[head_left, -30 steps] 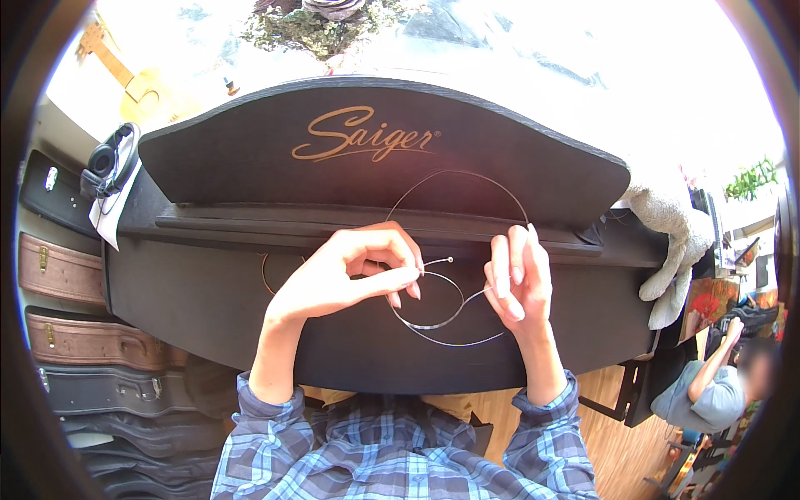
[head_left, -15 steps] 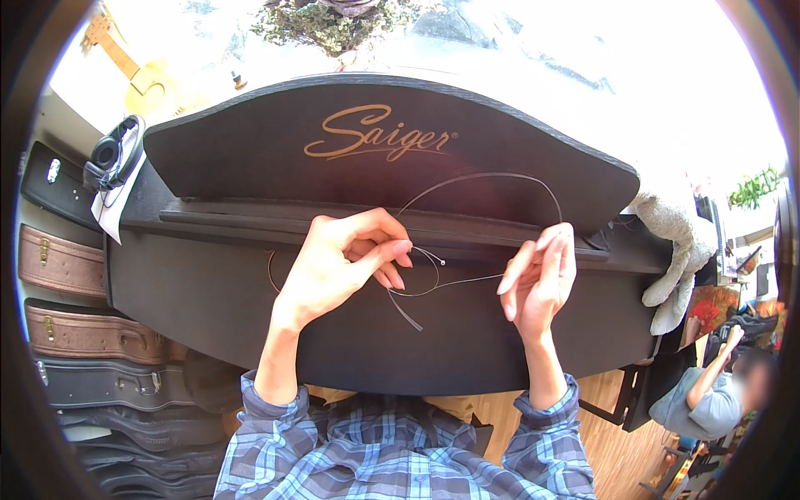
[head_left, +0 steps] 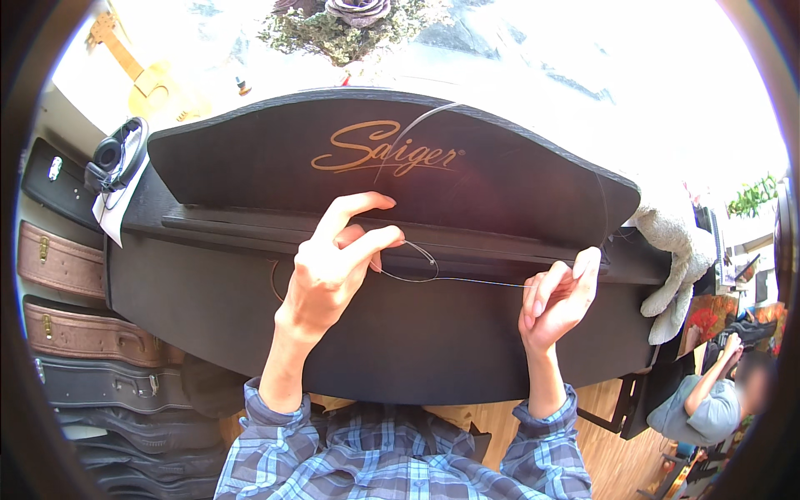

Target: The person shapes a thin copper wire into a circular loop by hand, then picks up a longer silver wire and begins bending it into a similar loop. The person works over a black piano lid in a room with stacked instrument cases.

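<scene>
A thin metal guitar string [head_left: 483,282] runs between my hands above a black piano-like top [head_left: 467,342]. My left hand [head_left: 321,271] closes its thumb and lower fingers on a small coil of it, while the index finger is lifted and bent. Near that coil the ball end shows only faintly. At the right, my right hand [head_left: 560,300] pinches the string between thumb and fingertips. A loose length of string arcs up in front of the upright black panel [head_left: 517,183], partly blurred. Beside my left wrist lies a thin brown curved strand [head_left: 276,279].
Headphones [head_left: 117,154] and white paper lie at the left end. Several instrument cases [head_left: 92,333] line the left side. A grey plush toy [head_left: 675,275] drapes over the right end. Dried flowers [head_left: 333,33] stand behind the panel. Another person [head_left: 704,404] is at the far right.
My right hand has moved right and slightly down, drawing the string between my hands straighter. My left index finger has lifted, and the loose loop has swung up across the panel.
</scene>
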A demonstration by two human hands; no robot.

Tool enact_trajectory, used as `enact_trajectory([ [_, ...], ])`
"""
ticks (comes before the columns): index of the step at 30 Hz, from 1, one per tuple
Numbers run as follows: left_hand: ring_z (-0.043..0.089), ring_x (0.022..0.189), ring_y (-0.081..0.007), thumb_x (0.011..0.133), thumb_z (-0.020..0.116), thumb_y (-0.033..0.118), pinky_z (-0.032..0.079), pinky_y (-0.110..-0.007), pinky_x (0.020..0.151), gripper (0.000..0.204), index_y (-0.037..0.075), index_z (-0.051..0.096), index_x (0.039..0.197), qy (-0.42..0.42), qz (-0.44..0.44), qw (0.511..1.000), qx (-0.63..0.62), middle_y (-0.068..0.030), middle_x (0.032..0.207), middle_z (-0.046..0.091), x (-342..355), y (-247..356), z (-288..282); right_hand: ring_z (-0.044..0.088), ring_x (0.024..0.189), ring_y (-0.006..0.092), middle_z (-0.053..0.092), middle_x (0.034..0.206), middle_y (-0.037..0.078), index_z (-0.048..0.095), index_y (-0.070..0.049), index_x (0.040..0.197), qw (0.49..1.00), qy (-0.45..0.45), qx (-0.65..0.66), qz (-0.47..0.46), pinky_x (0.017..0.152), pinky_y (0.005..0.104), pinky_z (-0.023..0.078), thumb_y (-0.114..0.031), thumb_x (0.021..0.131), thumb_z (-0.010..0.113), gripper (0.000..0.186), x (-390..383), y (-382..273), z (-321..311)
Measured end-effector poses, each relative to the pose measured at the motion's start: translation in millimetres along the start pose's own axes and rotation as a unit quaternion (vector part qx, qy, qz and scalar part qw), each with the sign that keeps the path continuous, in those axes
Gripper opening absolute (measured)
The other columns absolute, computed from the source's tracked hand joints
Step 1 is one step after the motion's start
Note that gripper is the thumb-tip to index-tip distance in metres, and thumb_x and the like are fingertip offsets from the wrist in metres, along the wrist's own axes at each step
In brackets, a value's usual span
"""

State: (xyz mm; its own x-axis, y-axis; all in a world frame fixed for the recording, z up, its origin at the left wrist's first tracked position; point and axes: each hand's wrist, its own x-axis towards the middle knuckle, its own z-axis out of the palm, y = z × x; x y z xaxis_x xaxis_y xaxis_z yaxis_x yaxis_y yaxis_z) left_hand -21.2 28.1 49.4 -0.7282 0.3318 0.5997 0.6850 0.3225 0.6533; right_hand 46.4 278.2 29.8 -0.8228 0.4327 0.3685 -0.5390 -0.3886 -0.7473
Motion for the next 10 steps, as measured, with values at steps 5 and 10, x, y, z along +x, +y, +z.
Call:
enact_trajectory([
  [5, 0.064, 0.062, -0.0136, 0.078, 0.061, -0.015, 0.054, -0.025, 0.055, 0.028, 0.002, 0.069, 0.099, -0.031, -0.002, 0.999, 0.035, -0.0095, 0.093, 0.065, 1.7, -2.2, -2.6, 0.034, 0.028, 0.0111, 0.044, 0.051, 0.008, 0.034, -0.01, 0.085, 1.0, -0.006, -0.003, -0.003, 0.026, 0.0206, 0.026, -0.031, 0.109, 0.031, 0.033, 1.9, 2.1, -0.9],
  [10, 0.068, 0.067, -0.0173, 0.086, 0.063, -0.006, 0.054, -0.026, 0.054, 0.02, 0.007, 0.071, 0.099, -0.016, -0.005, 0.997, 0.071, -0.0099, 0.088, 0.067, 4.4, 0.1, 1.4, 0.039, 0.03, 0.0124, 0.047, 0.054, 0.01, 0.038, -0.007, 0.087, 0.992, -0.069, -0.109, 0.014, 0.027, 0.0198, 0.029, -0.03, 0.108, 0.039, 0.031, 0.9, 3.3, -8.0],
])
